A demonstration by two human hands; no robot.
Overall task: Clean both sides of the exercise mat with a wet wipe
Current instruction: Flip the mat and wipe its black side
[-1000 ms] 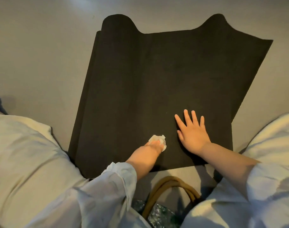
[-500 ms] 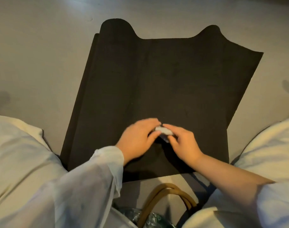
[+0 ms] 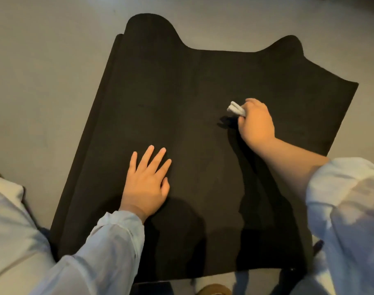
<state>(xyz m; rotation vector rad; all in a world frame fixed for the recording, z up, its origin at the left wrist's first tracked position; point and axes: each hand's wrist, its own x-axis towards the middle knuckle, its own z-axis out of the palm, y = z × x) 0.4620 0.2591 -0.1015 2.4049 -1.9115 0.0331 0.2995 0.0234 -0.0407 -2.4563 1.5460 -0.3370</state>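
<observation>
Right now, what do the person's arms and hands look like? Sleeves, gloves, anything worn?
Both hands are bare: no gloves, rings or watch visible on the left hand or right hand. Both arms wear loose, pale blue-white sleeves of thin, crinkled fabric. The left sleeve reaches the wrist with a gathered cuff; the right sleeve ends higher, leaving the forearm uncovered.

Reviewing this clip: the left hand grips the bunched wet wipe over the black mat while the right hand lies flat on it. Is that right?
Not quite: the hands are swapped. In the head view the right hand grips the bunched wet wipe over the black mat, while the left hand lies flat on it with fingers spread.
</observation>
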